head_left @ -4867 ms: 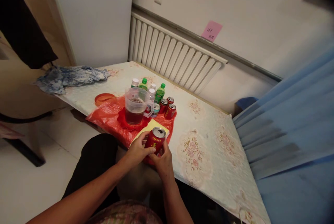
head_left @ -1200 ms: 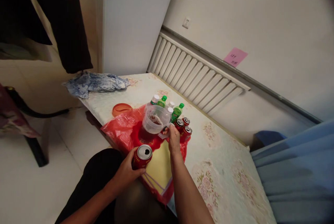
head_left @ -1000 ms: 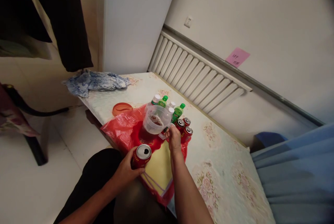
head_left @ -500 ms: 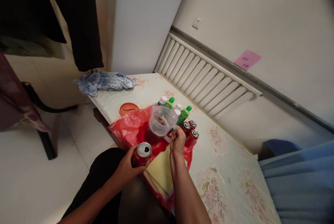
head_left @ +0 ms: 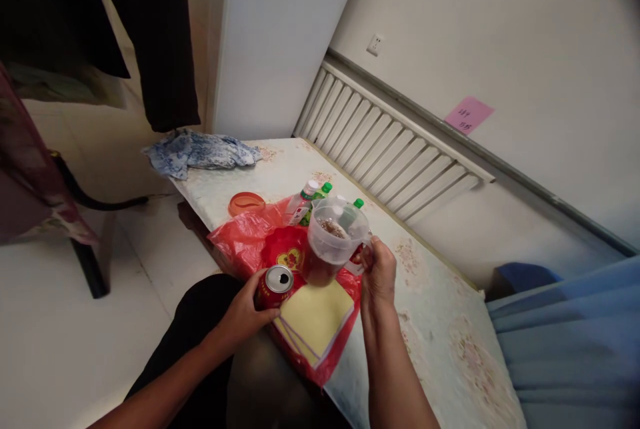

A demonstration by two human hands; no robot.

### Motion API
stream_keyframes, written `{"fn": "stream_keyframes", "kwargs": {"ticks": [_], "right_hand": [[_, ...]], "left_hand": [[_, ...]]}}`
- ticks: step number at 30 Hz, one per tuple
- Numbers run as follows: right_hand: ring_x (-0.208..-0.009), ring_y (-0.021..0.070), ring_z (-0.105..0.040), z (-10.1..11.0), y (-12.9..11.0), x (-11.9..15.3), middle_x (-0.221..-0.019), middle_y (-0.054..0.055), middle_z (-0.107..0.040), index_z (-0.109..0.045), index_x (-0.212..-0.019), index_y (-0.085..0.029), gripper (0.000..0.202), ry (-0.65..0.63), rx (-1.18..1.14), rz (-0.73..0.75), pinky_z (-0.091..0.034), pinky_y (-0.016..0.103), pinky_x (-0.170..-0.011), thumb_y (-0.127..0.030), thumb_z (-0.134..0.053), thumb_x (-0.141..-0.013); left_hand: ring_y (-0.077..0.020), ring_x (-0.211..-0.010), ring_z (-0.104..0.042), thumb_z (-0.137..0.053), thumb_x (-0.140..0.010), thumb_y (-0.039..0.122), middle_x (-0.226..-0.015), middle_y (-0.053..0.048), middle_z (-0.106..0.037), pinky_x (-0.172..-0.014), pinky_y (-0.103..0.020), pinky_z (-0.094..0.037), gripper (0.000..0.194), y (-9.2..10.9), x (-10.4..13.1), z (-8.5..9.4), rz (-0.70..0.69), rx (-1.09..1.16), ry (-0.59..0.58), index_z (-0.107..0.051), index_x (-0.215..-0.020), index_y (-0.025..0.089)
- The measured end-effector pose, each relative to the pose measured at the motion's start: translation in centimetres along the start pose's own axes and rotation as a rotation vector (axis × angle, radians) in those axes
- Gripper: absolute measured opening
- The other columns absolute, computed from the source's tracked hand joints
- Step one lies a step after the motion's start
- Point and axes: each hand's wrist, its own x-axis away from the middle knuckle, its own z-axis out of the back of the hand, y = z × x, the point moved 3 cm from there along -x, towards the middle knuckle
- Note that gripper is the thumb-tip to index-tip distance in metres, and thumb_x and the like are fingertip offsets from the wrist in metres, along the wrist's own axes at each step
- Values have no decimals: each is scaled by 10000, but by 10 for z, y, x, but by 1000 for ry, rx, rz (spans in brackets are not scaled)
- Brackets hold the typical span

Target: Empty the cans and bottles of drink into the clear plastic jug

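Note:
My left hand (head_left: 250, 312) is wrapped round a red drink can (head_left: 275, 290) with its top opened, held upright near the front edge. My right hand (head_left: 379, 265) grips the handle of a clear plastic jug (head_left: 327, 249), partly filled with brown, foamy liquid. The jug is above the red plastic bag (head_left: 240, 242), by a folded yellow cloth (head_left: 317, 319). A red dish with a yellow heart emblem (head_left: 287, 255) shows left of the jug. Behind it stand a clear bottle with a white cap (head_left: 300, 205) and green-capped bottles (head_left: 326, 190). The jug and right hand hide most of the other cans.
An orange-red lid (head_left: 247, 203) lies at the left edge of the flower-patterned tabletop (head_left: 400, 342). Farther back is a crumpled blue-and-white cloth (head_left: 205, 151). A radiator (head_left: 385, 142) runs along the wall; a blue curtain (head_left: 575, 335) hangs at the right.
My right hand has moved right with the jug, uncovering the red dish and more of the yellow cloth. The left hand with the can has barely moved.

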Motion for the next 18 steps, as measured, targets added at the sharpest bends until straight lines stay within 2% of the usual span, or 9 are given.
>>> {"fn": "stream_keyframes", "kwargs": {"ticks": [3,7,13,18], "right_hand": [[-403,73,-262,16,-20,9,-442,-103,-287,-362,-528,-230,357,-2,56,7,-267,234,-412,-372,-609,-742],[-423,86,-283,41,-38,20,-441,-93,-301,-396,-520,-227,349,-28,144,-7,-306,251,-449,-387,-605,-748],[-432,95,-278,74,-50,36,-433,-90,-297,-396,-489,-227,392,-52,207,-30,-347,268,-480,-424,-631,-734],[-425,91,-257,89,-55,46,-425,-90,-288,-391,-463,-226,420,-48,223,-56,-328,269,-468,-440,-653,-711]], "left_hand": [[-345,-1205,-579,-770,-560,291,-1268,-144,-638,-1057,-486,-433,753,0,2,-5,-15,20,-3,-519,-1257,156],[-339,-1205,-579,-763,-556,259,-1261,-131,-644,-1071,-487,-417,739,3,5,-14,-13,-1,-20,-529,-1250,165],[-330,-1209,-577,-753,-563,230,-1275,-122,-638,-1081,-482,-408,749,10,12,-25,-44,5,-72,-522,-1272,167],[-331,-1231,-562,-754,-567,224,-1284,-123,-635,-1102,-497,-379,741,13,7,-28,-49,-10,-88,-525,-1270,173]]}}
